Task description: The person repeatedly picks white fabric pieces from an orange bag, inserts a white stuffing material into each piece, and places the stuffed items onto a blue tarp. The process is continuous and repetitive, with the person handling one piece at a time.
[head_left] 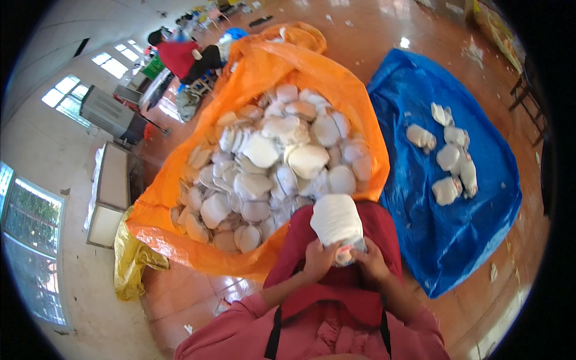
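Over my lap, a white rounded padded piece is gripped at its near end by both hands. My left hand is closed on the left side of that end, my right hand on its right side. Between the hands the near end looks bunched, with a pinkish and grey patch too small to make out. Just beyond my knees lies a large heap of similar white and off-white pads, on an orange plastic sheet.
To the right, a blue tarp carries several bundled white pieces. A yellow plastic sack lies at the left by the wall. Farther off, a person in red sits near a grey cooler-like machine. A dark stool stands far right.
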`<state>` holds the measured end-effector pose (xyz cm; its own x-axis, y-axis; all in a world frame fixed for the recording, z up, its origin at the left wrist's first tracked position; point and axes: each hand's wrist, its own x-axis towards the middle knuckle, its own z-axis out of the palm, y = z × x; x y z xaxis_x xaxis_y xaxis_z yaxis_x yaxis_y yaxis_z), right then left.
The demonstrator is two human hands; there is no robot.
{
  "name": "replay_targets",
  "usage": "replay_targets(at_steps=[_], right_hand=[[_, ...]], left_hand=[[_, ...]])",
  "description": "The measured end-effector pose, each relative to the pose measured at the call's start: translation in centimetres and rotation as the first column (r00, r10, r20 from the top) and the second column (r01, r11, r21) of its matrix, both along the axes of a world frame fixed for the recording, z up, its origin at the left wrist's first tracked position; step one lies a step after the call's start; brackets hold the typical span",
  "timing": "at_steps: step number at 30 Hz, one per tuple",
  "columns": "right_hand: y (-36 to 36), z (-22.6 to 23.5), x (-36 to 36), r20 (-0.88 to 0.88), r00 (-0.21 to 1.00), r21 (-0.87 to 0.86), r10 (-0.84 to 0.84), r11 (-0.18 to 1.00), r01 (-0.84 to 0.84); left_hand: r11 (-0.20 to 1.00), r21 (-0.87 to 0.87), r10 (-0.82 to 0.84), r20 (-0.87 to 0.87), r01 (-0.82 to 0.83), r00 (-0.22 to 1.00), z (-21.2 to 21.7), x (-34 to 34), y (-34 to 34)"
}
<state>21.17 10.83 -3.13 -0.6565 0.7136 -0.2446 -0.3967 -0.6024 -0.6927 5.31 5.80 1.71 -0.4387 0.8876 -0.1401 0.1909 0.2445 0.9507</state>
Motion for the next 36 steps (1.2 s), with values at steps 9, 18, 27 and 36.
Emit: replay_targets(at_steps=[9,18,27,36], right_hand=[[-0.2,0.1,1.2,-0.108,0.969,-0.111,-0.222,0.971,0.211],[-0.3,1.9,0.6,-0.048,0.988,-0.019,-0.148,0.989,0.148],[-0.5,2.3,0.2,-0.054,0.980,-0.007,-0.189,0.982,0.189],[1.5,1.5,2.8,-0.076,0.832,0.028,-0.549,0.833,0.553]], left_hand=[[0.998,0.052,-0.012,0.609,-0.024,0.793,2.1,0.6,3.1],[0.998,0.046,-0.017,0.785,-0.031,0.620,1.2,0.8,3.0],[1.000,0.004,-0.004,0.729,0.002,0.685,0.6,1.8,1.5],[0.963,-0.145,-0.066,0.691,0.227,0.720,1.7,2.0,1.3]])
